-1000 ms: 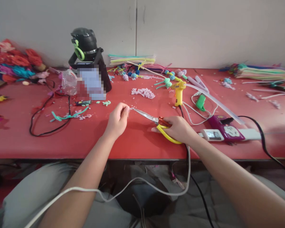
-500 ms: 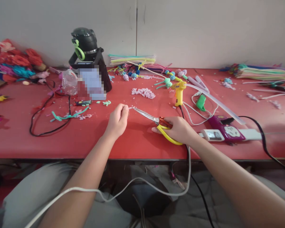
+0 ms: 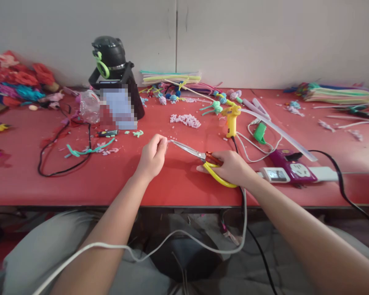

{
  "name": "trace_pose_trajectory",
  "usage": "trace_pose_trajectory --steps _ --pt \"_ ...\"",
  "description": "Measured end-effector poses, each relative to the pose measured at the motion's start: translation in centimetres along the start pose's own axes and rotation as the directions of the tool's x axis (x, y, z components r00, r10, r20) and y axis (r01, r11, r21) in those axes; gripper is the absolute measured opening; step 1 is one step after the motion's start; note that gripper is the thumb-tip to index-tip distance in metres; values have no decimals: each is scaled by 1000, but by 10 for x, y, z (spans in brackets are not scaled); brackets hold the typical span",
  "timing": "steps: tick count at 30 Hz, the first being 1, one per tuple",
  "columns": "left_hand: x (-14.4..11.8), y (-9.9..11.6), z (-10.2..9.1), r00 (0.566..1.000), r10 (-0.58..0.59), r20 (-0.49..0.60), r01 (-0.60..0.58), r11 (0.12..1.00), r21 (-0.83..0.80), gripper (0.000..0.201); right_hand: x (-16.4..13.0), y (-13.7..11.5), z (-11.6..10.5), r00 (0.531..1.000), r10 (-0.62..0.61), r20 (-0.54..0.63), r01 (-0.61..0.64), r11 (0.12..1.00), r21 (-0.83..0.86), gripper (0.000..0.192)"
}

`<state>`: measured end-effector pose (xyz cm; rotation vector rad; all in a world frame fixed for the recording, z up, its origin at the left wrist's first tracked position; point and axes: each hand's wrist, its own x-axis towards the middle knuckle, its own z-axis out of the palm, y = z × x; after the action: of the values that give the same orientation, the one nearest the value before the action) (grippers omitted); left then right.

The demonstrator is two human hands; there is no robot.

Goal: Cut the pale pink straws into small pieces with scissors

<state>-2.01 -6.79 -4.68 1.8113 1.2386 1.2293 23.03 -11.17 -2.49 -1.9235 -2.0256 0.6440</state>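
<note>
Left grip: the left hand [image 3: 152, 157] is pinched shut on a tiny pale piece [image 3: 167, 140], too small to name for certain, held just above the worktop [image 3: 172, 184].
Right grip: the right hand [image 3: 232, 166] is closed through the yellow handles of the scissors [image 3: 199, 157]; the blades look nearly shut, their tips touching or just beside the pinched piece.
Beyond the blades: a heap of pale cut bits [image 3: 185, 120] lies further out on the worktop, with a yellow glue gun [image 3: 231, 119] to its right.
Right of the right grip: a purple power strip [image 3: 290, 169], near the wrist.
Progress: judging by the heap, many bits are already cut; the piece in the left grip looks almost used up, and long stems [image 3: 341, 96] lie uncut far to the right.
Change: against half a second ago, both hands sit almost where they were; the scissors have barely shifted.
</note>
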Motion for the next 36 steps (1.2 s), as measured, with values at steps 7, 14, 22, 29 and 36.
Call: trace_pose_trajectory --steps 7,14,22,29,36 --pt "0 -1 0 1000 -9 1 9 1000 4 32 0 0 0 1000 6 4 -6 1000 -14 67" --pt "0 0 0 1000 -16 1 16 1000 -2 32 1 1 0 1000 -13 -13 13 1000 -23 67" --pt "0 5 -2 1000 13 -22 -11 998 62 35 -2 -3 -2 1000 -18 -4 18 1000 1 67" --pt "0 4 -2 1000 11 -14 -10 998 69 35 -1 -1 -1 1000 -10 1 10 1000 -7 67" --pt "-1 5 -2 1000 -11 0 11 1000 5 34 0 0 0 1000 -19 4 19 1000 -18 68"
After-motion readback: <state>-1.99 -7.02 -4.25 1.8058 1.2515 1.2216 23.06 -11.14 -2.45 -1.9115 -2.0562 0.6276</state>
